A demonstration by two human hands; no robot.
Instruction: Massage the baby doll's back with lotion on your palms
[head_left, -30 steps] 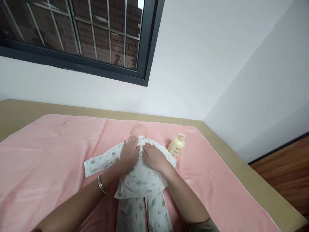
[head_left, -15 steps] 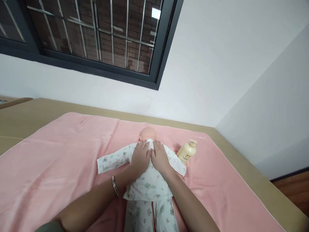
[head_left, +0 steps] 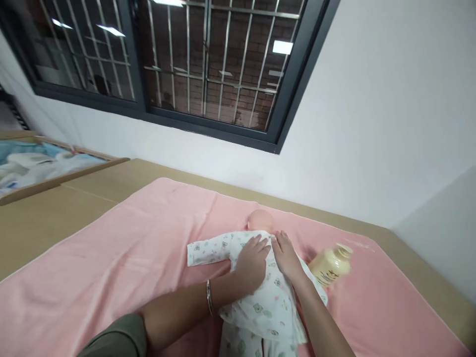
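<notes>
A baby doll [head_left: 261,221] in a white printed top [head_left: 269,302] and matching trousers [head_left: 243,342] lies on a pink sheet [head_left: 148,248], its head toward the wall. My left hand [head_left: 253,263] rests flat on the upper part of the top, fingers stretched out. Beside it my right hand [head_left: 286,257] lies flat near the doll's other shoulder, its fingers also extended. Both hands touch the cloth without gripping it. The doll's face does not show. A pale yellow bottle [head_left: 330,265] stands tilted in view by the doll's right-hand sleeve, partly behind that sleeve.
The sheet covers a tan tabletop [head_left: 92,183] that meets a white wall. Above is a dark-framed window [head_left: 219,130] with metal bars. At the far left sits a wooden-edged bed or box [head_left: 70,181] with white and blue cloth.
The view has swung left, so the doll and bottle appear farther right and more of the left side shows. My hands stay on the doll's top, now slightly farther apart.
</notes>
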